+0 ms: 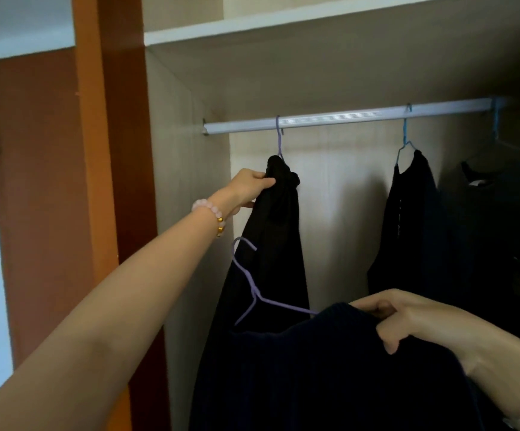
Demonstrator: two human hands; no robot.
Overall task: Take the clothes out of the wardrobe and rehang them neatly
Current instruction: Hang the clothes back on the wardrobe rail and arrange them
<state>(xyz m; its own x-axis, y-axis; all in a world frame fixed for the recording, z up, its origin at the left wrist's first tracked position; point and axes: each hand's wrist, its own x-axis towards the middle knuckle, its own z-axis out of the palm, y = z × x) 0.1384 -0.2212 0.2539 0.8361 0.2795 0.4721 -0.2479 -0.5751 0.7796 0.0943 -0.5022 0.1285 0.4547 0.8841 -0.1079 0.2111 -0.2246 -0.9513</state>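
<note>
Two hands were busy mid-rehang: left hand [248, 188] pinched the black garment [271, 244] hanging from the rail [346, 116] at centre frame, right hand [389, 318] clutched the navy garment [314, 368] on its purple hanger [254, 290] at lower frame, seemingly due for hooking next.

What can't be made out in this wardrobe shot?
Head view:
- clothes at the right end of the rail: lost in shadow, count unclear.
- hem of the black garment the left hand grips: behind the dark garment held by the right hand.
- dark garment's length: cut by bottom edge.
</note>
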